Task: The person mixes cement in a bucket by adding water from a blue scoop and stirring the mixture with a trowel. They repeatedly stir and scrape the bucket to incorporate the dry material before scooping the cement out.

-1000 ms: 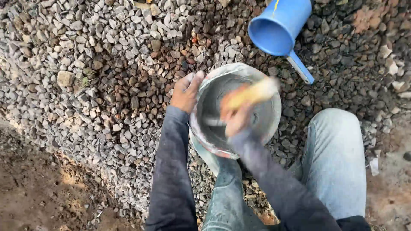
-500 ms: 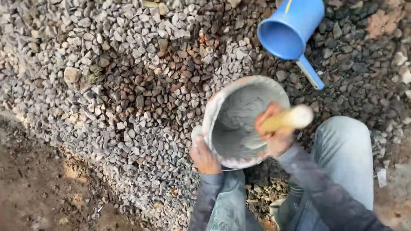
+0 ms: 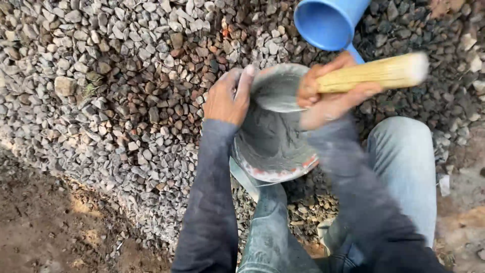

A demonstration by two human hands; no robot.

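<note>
Bucket: grey-coated metal bucket [image 3: 273,136], tilted, mouth toward the camera, above the knees, frame centre.
Left hand: left hand [image 3: 230,98] grips the rim at 10 o'clock.
Right hand: right hand [image 3: 331,96], blurred, closed around a straw brush [image 3: 376,72] at 2 o'clock.
Beyond: blue plastic jug [image 3: 328,20] at 1 o'clock, lying on gravel [image 3: 116,91].

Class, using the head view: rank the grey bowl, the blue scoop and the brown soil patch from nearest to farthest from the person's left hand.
From the left hand:
1. Grey bowl, gripped at its rim.
2. Blue scoop, upper right on the gravel.
3. Brown soil patch, lower left corner.
</note>
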